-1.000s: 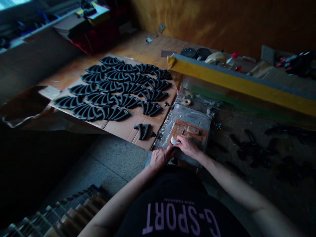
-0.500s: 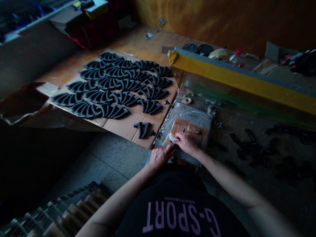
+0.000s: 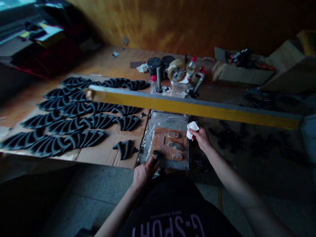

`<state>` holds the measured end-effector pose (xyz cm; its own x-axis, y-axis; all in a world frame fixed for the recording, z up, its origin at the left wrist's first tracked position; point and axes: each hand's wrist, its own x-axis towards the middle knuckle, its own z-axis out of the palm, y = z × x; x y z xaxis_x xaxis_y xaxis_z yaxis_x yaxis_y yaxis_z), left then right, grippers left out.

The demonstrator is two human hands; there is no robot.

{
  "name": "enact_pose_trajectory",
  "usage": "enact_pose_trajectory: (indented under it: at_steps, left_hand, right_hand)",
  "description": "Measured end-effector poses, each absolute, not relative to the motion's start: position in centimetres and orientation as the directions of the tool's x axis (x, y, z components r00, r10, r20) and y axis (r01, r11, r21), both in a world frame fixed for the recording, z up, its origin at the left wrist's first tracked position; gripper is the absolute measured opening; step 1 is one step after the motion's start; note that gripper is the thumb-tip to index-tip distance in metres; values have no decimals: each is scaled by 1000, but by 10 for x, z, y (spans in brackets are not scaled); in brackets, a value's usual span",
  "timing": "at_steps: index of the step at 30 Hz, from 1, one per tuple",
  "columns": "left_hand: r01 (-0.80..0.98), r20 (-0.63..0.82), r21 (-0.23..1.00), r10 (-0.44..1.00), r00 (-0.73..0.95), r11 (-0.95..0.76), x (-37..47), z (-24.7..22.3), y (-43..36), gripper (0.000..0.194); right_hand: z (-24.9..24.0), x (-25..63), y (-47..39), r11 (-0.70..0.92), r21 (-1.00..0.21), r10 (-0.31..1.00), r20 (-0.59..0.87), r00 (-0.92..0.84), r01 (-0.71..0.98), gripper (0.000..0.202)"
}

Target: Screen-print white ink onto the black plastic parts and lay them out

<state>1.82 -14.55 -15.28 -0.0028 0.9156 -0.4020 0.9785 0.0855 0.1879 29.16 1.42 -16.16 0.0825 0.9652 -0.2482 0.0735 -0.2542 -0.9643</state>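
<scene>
My left hand [image 3: 144, 171] is closed round a black curved handle-like part [image 3: 156, 154] just past the near edge of the work plate. In my right hand [image 3: 201, 137] is a crumpled white cloth [image 3: 192, 129], pinched between the fingers to the right of the plate. Between the hands lies a brown wooden board [image 3: 158, 144] with small blocks on it, resting on a grey metal plate [image 3: 170, 119]. Two similar black curved parts [image 3: 124, 149] lie on the cardboard beside my left hand.
Rows of black curved parts [image 3: 74, 112] cover the cardboard [image 3: 91, 154] at left. A long yellow beam [image 3: 182, 107] crosses above the plate. Behind it stand a tape roll [image 3: 176, 70], a bottle [image 3: 191, 67] and an open carton [image 3: 227, 72]. More dark parts [image 3: 229, 135] lie at right.
My right hand has moved away to the right with the white cloth, apart from my left hand. The left still grips the black part. The view has turned rightward.
</scene>
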Motion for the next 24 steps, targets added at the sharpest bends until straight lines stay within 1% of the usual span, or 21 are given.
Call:
enact_pose_trajectory:
  at_steps: [2,4,7,9,12,15,18,20,21,24]
  left_hand:
    - [974,-430,211,902,13,86,22,-146,-138,35]
    - [961,-441,270,894,77,51,32,-136,-125,34]
    - [922,-398,379,885,240,-79,64,-118,-99,33]
    - [888,-341,414,870,357,-202,95,-108,-78,31]
    - [851,-303,370,818,489,-372,146,-105,-46,35]
    - [820,-277,307,780,562,-482,187,-112,-21,40]
    - [775,-143,285,775,616,-563,201,-118,-10,44]
    - [752,-74,312,774,628,-580,192,-118,-13,45]
    - [748,-62,342,780,622,-569,182,-118,-16,43]
    - [763,-49,468,849,525,-445,142,-116,-34,36]
  right_hand:
    - [-167,328,26,-222,-970,955,-195,225,101,36]
    - [-170,357,41,-199,-966,941,-142,306,165,34]
    - [-170,390,62,-155,-944,963,-78,258,292,33]
    - [-168,407,69,-140,-896,979,-61,196,421,30]
    - [-168,426,67,-156,-824,982,-73,172,544,25]
    - [-173,437,58,-166,-803,982,-81,171,573,26]
    - [-175,448,55,-136,-773,988,-63,138,620,27]
    - [-175,460,56,-73,-726,995,-5,101,684,26]
    - [-174,464,56,-39,-700,996,30,84,713,24]
    - [-169,461,49,0,-664,990,105,94,748,23]
